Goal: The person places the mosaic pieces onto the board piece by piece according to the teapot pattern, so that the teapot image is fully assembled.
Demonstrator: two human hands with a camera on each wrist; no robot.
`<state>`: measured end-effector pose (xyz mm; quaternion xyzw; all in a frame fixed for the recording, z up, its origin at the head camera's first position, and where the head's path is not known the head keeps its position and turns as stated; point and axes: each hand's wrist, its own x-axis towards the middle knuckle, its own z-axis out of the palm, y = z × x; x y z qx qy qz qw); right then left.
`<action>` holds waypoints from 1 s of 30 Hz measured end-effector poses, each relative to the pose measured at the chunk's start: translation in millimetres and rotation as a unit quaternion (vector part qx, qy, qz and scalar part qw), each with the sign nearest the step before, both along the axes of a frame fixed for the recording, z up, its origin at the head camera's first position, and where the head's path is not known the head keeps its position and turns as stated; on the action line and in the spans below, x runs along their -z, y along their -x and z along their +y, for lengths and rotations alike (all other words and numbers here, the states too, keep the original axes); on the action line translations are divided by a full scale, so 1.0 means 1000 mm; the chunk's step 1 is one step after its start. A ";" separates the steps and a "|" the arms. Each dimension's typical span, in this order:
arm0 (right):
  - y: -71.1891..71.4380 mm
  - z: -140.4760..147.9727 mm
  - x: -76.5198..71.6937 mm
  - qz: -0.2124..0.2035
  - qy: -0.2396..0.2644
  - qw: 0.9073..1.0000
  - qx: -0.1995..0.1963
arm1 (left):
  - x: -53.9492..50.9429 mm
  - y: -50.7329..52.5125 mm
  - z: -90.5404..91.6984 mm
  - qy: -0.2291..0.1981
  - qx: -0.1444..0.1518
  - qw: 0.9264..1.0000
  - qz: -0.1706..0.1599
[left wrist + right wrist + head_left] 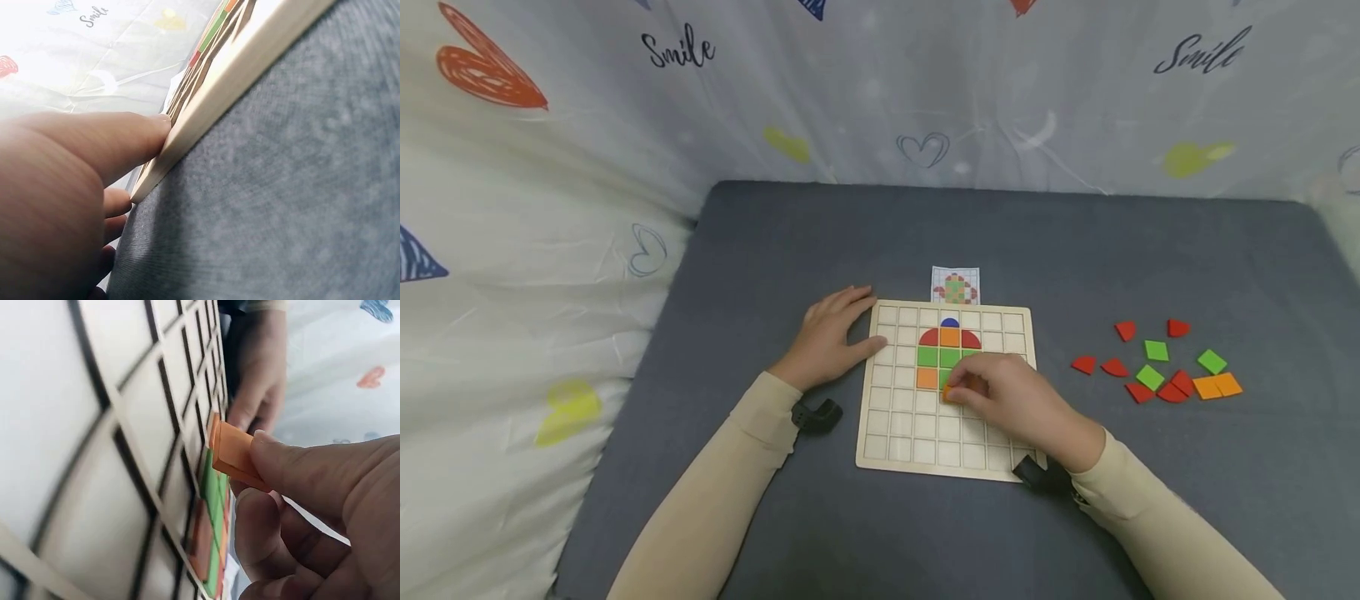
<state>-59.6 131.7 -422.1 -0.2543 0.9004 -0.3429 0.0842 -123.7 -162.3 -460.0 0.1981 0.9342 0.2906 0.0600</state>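
Note:
A wooden grid board (901,425) lies on the table, partly filled with flat coloured tiles: a blue half-round (950,322), red curved pieces (929,337), green squares (928,357) and orange squares (927,378). My left hand (831,337) rests at the board's upper left edge, its thumb touching the frame and its fingers extended. Over the middle of the board, my right hand (1018,396) pinches an orange square tile (236,450) between thumb and forefinger. In the right wrist view the tile is tilted, held just above the grid. The hand hides some cells.
A small printed card (956,286) with a coloured pattern sticks out behind the board's far edge. To the right lie loose tiles: several red curved pieces (1124,331), three green squares (1156,350) and two orange squares (1217,385). A printed curtain (850,100) borders the dark grey table (820,242).

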 end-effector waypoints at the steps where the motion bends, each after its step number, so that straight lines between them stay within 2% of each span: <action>1: -0.001 -0.001 0.001 0.000 -0.002 1.000 -0.004 | 0.000 0.000 0.000 0.000 0.000 1.000 0.000; 4: -0.002 -0.003 0.004 0.005 -0.013 1.000 -0.019 | 0.001 0.000 0.000 0.000 0.000 1.000 -0.003; 11: -0.003 -0.002 0.007 0.048 -0.047 0.997 -0.038 | 0.001 0.000 0.002 -0.004 -0.002 1.000 -0.002; 17: -0.004 0.000 0.008 0.070 -0.037 0.996 -0.050 | 0.001 0.001 0.002 0.004 -0.004 1.000 -0.002; 30: -0.002 0.001 0.011 0.084 -0.030 0.993 -0.083 | 0.001 0.002 0.000 0.001 0.002 1.000 0.001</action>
